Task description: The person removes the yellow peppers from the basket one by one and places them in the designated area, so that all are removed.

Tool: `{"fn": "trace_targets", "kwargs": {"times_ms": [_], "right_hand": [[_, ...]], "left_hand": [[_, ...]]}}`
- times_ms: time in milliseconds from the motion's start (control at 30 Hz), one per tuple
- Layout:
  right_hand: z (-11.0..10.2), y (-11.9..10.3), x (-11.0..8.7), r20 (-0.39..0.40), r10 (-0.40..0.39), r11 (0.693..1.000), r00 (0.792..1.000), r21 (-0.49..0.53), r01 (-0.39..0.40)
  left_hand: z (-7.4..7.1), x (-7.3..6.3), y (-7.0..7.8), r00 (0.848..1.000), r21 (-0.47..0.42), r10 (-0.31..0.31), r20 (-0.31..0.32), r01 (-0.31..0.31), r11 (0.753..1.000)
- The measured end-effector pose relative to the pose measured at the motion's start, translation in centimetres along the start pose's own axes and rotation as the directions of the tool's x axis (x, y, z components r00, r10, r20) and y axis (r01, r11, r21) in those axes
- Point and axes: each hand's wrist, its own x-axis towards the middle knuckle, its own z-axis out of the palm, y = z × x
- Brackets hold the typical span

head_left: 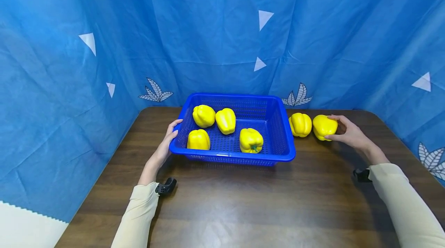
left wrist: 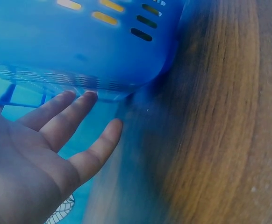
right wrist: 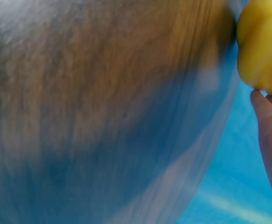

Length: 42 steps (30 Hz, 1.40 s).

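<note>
One big blue curtain (head_left: 215, 47) fills the bg, w/ white triangles + leaf prints. Next down: dark wood counter (head_left: 236, 201) in front of me. Then blue mesh basket (head_left: 229, 155), mid-counter, toward the back.

My L grip (head_left: 165, 145): at basket's L side, fingers loosely extended + spread, a couple of tips at the outer wall per L wrist view, one finger free. No curl round the rim that I can see; prob. just steadying.

My R grip (head_left: 352, 134): parted to pepper width, thumb on near side, fingers on far side, pinching the outer pepper (head_left: 324, 127) at counter's back R. Off the surface or not, can't tell.

Step in hand, my call: securing that pepper. Next move calls for a firm, even pinch before any lift (glossy skin, might slip) + enough height to clear the inner pepper (head_left: 300, 124), which sits between it and basket, just beside basket's R wall.

Other yellow peppers, all in basket: back-L pepper (head_left: 204, 116), mid pepper (head_left: 225, 121) next to it, front-L pepper (head_left: 199, 140), front-R pepper (head_left: 250, 138) w/ green stem (head_left: 255, 148) toward me.
</note>
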Motion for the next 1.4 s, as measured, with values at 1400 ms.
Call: {"fn": "trace_targets", "kwargs": {"times_ms": [1400], "right_hand": [[0.7, -0.9, 0.4, 0.022, 0.078, 0.996, 0.997, -0.043, -0.077]], "left_hand": [[0.0, 0.1, 0.1, 1.0, 0.005, -0.008, 0.001, 0.008, 1.0]]}}
